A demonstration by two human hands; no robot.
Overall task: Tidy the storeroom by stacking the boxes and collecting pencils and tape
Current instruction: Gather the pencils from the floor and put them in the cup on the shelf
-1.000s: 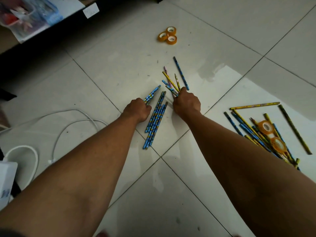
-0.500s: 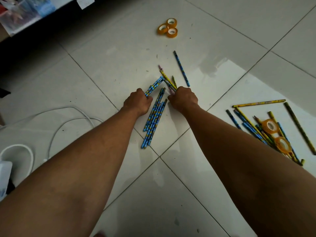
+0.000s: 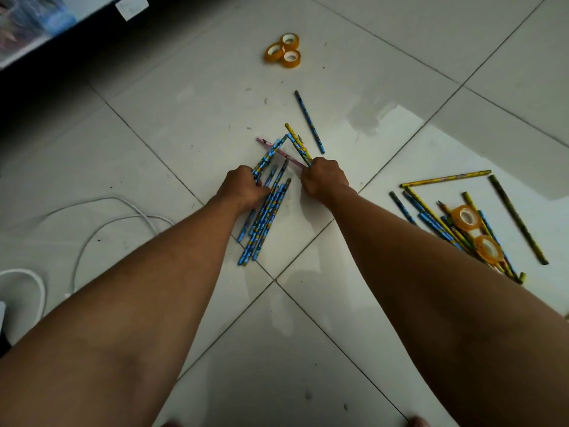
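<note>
My left hand [image 3: 243, 188] curls round a few blue pencils [image 3: 271, 154], my right hand [image 3: 324, 180] pinches the yellow and pink pencils [image 3: 297, 143], all low over the floor [image 3: 184, 118], and the fanned far tips risk snagging and slipping loose.

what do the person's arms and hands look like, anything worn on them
Both forearms are bare all the way into view: no sleeves, gloves, watch or bracelet show. No rings are visible on the left hand or the right hand, though most fingers are hidden from the camera.
</note>
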